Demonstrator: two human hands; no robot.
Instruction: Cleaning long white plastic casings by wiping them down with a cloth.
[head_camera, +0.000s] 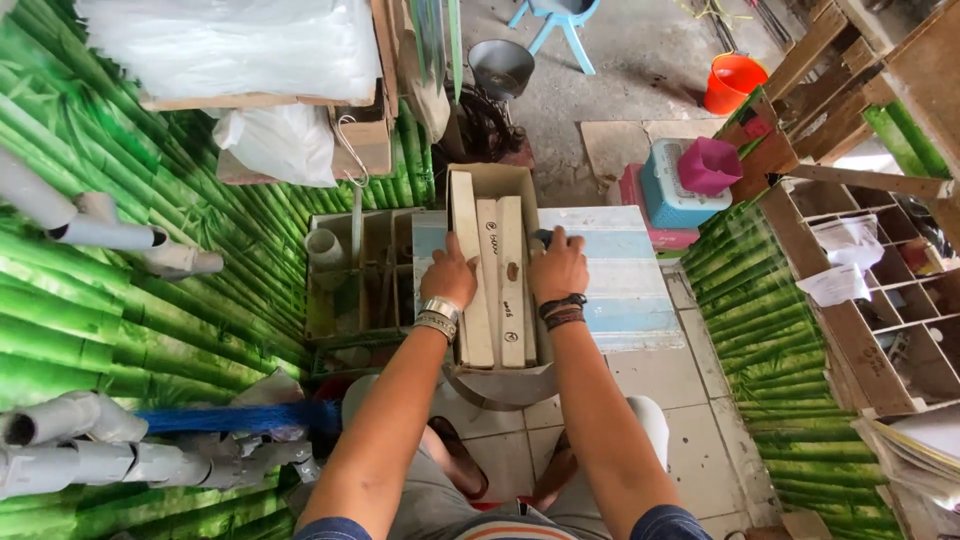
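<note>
A long open cardboard box (497, 181) lies lengthwise in front of me, holding three pale wooden slats (498, 285) side by side. My left hand (449, 274) grips the box's left side, with silver bangles on the wrist. On the right side my right hand (558, 268) holds the box's edge, dark bands on its wrist. The box rests over a round grey stool seat (500, 388) near my knees.
A white and blue striped board (625, 280) lies under the box. Bamboo-print sheets (120, 330) cover the left and right. Grey plastic pipes (80, 232) stick out at left. A wooden pigeonhole rack (870, 300), pink cup (708, 165), blue basket (668, 192) and orange bucket (733, 82) stand at right.
</note>
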